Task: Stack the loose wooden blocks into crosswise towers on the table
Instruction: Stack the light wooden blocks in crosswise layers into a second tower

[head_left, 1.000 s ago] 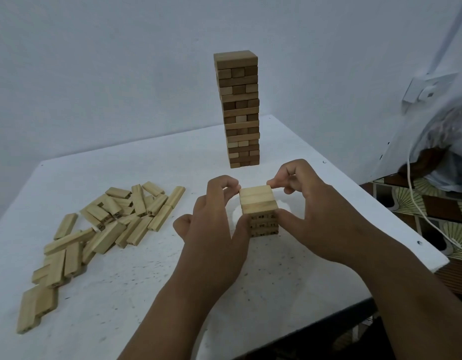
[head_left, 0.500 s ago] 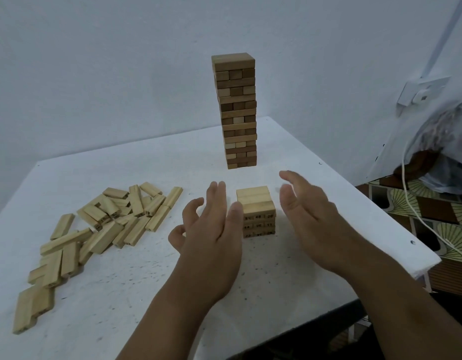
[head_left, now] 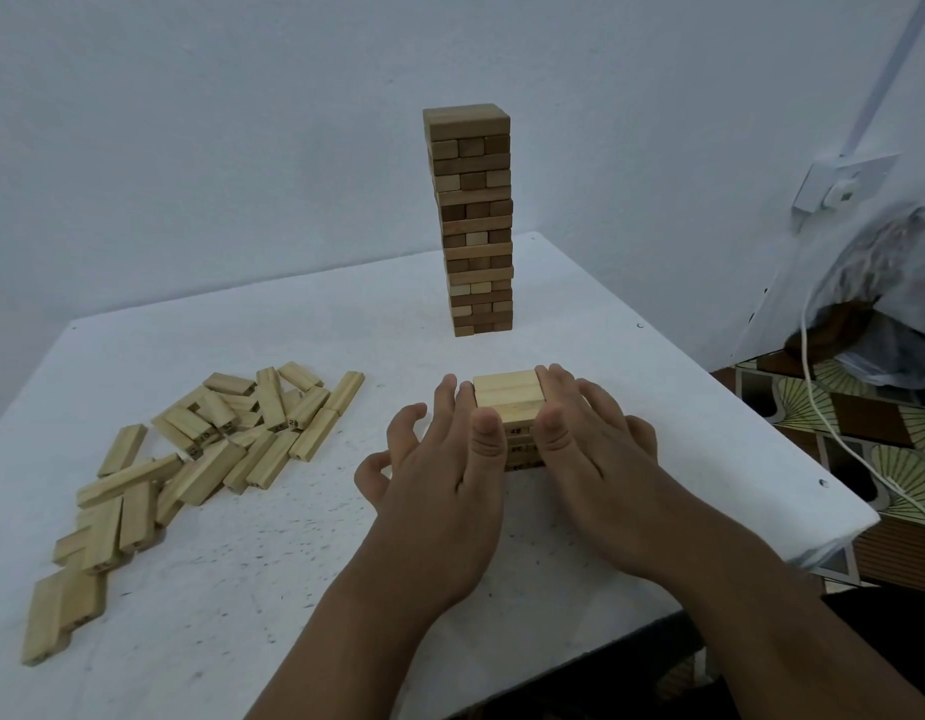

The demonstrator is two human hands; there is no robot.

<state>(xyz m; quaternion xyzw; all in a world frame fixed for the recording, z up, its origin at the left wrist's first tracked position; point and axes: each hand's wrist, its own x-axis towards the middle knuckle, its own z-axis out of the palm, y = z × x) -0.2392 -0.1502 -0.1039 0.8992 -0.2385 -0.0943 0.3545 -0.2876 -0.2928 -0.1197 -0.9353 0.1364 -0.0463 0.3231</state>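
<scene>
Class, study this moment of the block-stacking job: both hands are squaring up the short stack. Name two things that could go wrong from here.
1. The left hand and right hand press flat on opposite sides of the short stack; uneven pressure could skew its layers or slide it.
2. The tall tower stands just behind it and looks slightly uneven; a knock or table jolt might topple it.

Short tower's (head_left: 508,402) sides perhaps behind hands (head_left: 507,459)
</scene>
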